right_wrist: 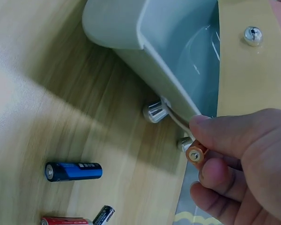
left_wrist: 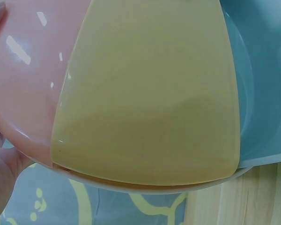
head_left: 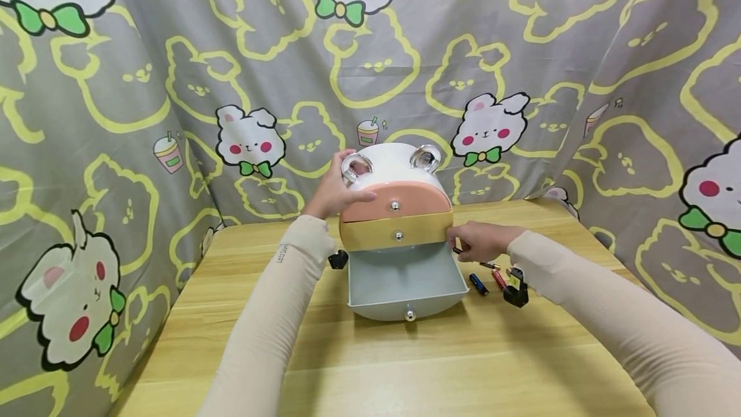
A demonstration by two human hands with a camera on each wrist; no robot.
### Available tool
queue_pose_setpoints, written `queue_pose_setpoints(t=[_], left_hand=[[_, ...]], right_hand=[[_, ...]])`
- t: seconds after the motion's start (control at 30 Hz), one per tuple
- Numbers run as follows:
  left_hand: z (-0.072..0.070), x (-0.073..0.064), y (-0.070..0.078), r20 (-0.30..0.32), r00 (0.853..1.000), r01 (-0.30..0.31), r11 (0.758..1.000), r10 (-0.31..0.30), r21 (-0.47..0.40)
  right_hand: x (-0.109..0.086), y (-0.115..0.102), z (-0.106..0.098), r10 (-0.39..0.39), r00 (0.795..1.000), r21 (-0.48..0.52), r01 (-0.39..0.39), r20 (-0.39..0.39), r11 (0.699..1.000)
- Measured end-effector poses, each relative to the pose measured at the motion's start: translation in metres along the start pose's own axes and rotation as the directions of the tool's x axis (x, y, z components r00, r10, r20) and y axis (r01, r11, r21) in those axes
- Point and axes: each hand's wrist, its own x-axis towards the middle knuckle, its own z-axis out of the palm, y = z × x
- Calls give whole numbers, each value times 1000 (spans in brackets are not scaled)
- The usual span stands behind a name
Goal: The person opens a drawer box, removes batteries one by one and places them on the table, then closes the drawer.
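A small white cabinet (head_left: 389, 161) with silver ear-like loops stands on the table in the head view. Its orange drawer (head_left: 370, 203) and yellow drawer (head_left: 370, 237) are closed, while the pale blue-grey bottom drawer (head_left: 405, 278) is pulled out. My left hand (head_left: 332, 192) grips the cabinet's upper left side, thumb on the orange front and fingers behind. Beside the open drawer's right wall, my right hand (head_left: 483, 241) pinches a battery (right_wrist: 195, 155) between thumb and fingers. Only its copper-coloured end shows in the right wrist view.
On the wooden table (head_left: 278, 365), right of the drawer, lie a blue battery (head_left: 478, 284), a red battery (head_left: 499, 279) and a dark, gold-ended battery (head_left: 490, 265). Silver feet (right_wrist: 154, 112) show under the cabinet. A patterned curtain (head_left: 370, 69) hangs behind.
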Motion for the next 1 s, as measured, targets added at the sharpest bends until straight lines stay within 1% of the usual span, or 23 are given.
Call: queue_pose_setpoints(t=[0.53,0.6,0.73,0.87,1.0], left_hand=[[-1,-2,2,8,1000,4,1000,-4,3],[-1,-1,2,7,1000,5,1000,-5,3],[-2,-1,2,8,1000,10,1000,-10,7],[-1,-1,0,8,1000,3,1000,-3,7],[-2,-1,-1,8,1000,-8,1000,8,11]], right_hand=[[2,22,12,50,998,32,-49,-24,998],[2,25,14,43,999,33,-42,-32,999],[4,28,17,53,998,49,-51,-44,997],[6,32,21,75,996,64,-71,-54,995],[10,37,25,90,993,58,-86,-70,995]])
